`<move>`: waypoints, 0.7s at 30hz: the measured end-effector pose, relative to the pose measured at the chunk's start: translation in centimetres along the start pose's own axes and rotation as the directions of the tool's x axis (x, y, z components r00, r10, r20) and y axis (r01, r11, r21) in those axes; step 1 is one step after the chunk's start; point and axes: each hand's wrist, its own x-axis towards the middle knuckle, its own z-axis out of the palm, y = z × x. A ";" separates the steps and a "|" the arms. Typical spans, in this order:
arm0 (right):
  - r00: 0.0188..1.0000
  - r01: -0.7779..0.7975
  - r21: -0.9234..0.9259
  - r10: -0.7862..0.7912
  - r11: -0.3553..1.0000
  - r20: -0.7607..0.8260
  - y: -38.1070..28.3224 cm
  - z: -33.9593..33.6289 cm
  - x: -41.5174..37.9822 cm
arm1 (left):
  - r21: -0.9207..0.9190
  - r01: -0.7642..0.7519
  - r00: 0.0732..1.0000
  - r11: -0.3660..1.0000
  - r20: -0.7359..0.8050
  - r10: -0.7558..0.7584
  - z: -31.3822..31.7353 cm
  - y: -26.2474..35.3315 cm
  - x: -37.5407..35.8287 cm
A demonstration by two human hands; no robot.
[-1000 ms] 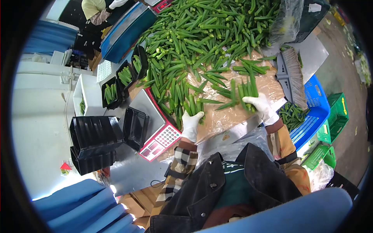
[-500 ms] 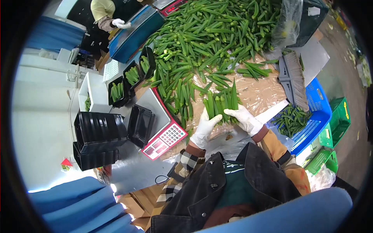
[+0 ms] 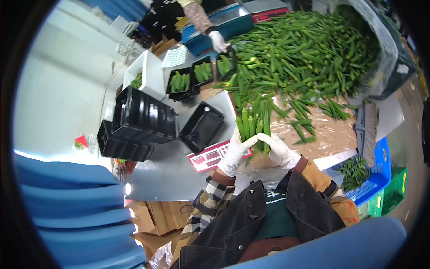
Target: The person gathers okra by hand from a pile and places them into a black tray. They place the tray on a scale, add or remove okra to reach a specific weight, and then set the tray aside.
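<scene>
Head view: both gloved hands on one okra bundle

Pod bases are hidden inside the gloves; scale [image 3: 210,157] keypad partly covered by the left wrist. Left hand [image 3: 234,153] and right hand [image 3: 278,150] close around the okra bundle [image 3: 254,123] from either side, above the scale's near edge. Pods green, upright, tips pointing away, packed side by side. Empty black tray [image 3: 201,126] sits just left.

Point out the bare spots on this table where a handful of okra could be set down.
Bare brown sheet lies right of the bunch of okra that the left hand and right hand grip, before the broom. Grey tabletop below the scale is bare too. The okra pile and black trays crowd the rest.
</scene>
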 end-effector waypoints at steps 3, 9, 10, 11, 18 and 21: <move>0.987 -0.060 0.135 0.039 0.989 0.158 0.0 4.4 2.2 | -0.041 -0.149 0.982 0.988 -0.122 0.143 -3.3 1.8 -1.3; 0.984 0.170 -0.200 -0.177 0.965 -0.018 3.6 10.0 6.1 | -0.349 -0.210 0.958 0.913 -0.258 0.121 -9.4 1.8 -2.4; 0.980 0.172 -0.237 -0.190 0.956 -0.055 3.6 10.7 6.0 | -0.435 -0.210 0.962 0.875 -0.252 0.106 -9.9 1.6 -2.3; 0.974 0.173 -0.276 -0.205 0.946 -0.094 3.5 11.4 5.8 | -0.519 -0.208 0.966 0.829 -0.243 0.090 -10.2 1.4 -2.3; 0.921 0.173 -0.640 -0.354 0.748 -0.165 3.3 12.8 5.3 | -0.495 -0.192 0.977 0.848 -0.181 0.115 -10.1 1.0 -1.5; 0.893 0.228 -0.640 -0.419 0.734 -0.163 3.8 11.8 5.7 | -0.528 -0.180 0.982 0.830 -0.144 0.122 -10.5 1.2 -1.2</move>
